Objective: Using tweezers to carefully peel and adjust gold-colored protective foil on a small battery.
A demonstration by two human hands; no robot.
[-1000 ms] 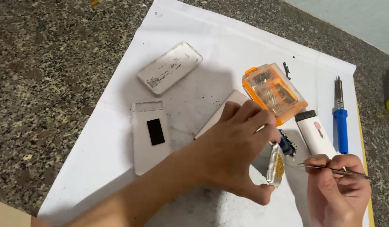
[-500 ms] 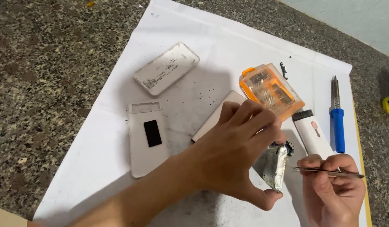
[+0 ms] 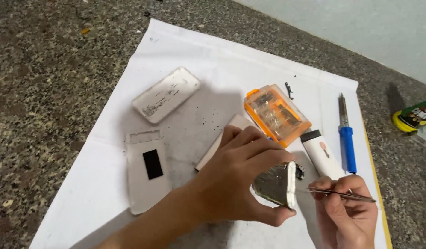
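Head view: the left hand pinches a silvery battery pack tilted on edge, thumb under it and fingers over its top. At 3 o'clock of it, the right hand grips thin metal tweezers, tips touching the pack's white edge. At 12 o'clock lies an orange bit case on the white paper sheet; a blue-handled soldering iron lies at 2.

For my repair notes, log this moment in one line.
left hand: holds metal plate | right hand: tweezers at plate edge | surface: white paper
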